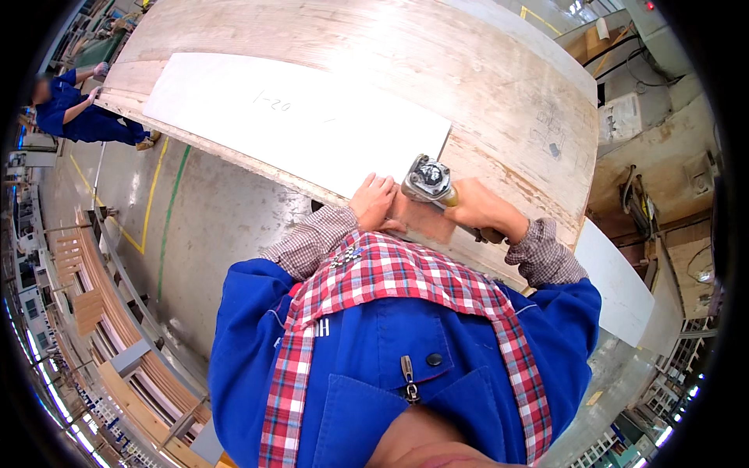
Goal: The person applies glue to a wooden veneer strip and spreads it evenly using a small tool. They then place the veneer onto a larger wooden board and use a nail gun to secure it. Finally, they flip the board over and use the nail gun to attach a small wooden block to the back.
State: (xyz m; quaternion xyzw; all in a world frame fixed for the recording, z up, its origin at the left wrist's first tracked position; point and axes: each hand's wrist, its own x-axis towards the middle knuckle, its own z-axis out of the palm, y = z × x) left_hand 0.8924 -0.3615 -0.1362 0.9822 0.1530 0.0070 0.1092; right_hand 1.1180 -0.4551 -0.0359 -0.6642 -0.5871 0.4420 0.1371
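Observation:
My right hand (484,207) is closed round the handle of a nail gun (427,179) with a round silver-grey head and a dark cap. The gun's head stands over the near right corner of a long white panel (296,117); its nose is hidden beneath. Just left of the gun, my left hand (374,203) rests on the panel's near edge, fingers laid on the surface and thumb out toward the gun. Under the white panel lies a large wooden board (499,101). A reddish-brown patch (421,220) shows on the wood between my hands.
At the board's far left end a person in blue (58,109) has hands on its edge. Stacked wooden strips (101,288) are on the left. Another white panel (612,281) lies to my right, below machinery with cables (640,195). Floor lines (156,195) run left.

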